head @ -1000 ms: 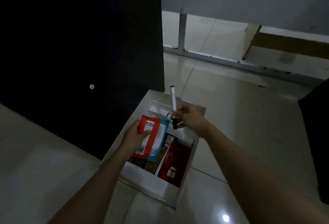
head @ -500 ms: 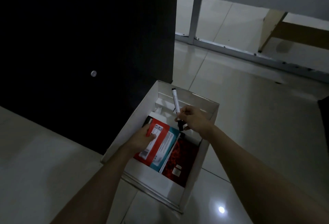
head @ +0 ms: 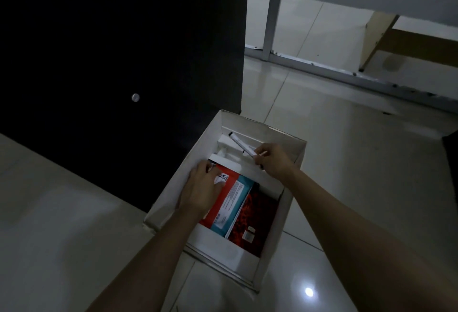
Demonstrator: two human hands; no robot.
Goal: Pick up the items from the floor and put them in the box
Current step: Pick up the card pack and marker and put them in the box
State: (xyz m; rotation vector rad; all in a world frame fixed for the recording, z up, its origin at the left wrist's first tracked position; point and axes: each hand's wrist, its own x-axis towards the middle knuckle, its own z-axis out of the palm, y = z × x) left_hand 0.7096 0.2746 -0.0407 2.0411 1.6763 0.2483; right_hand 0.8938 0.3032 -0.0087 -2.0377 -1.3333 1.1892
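Lower now than half a second ago, the slim white marker pen with dark ends [head: 241, 144] has tipped from near upright to a shallow slant, its far tip pointing into the back of the open white cardboard box [head: 218, 247]; the right hand [head: 272, 160] pinches its near end between curled fingertips and thumb, probably so that it can be laid lengthwise among the white inserts there rather than dropped; the flat red packet with a white label [head: 224, 203] has also sunk since then and lies almost level inside the box, over a teal packet [head: 240, 203], of which only a strip shows; the left hand [head: 201, 189] holds the red packet by its upper left corner, thumb across the face and fingers bent over the far edge, apparently steadying the pair as they settle; just beside them, against the right wall, lies a dark red patterned flat pack [head: 259, 220]; the box stands on the glossy pale tiled floor [head: 347, 143], its far left corner close against a tall black cabinet panel [head: 119, 51]; by my reading, both loads are nearly delivered and only the letting go remains; I cannot tell whether the marker already touches the inserts; no loose items show on the visible floor.
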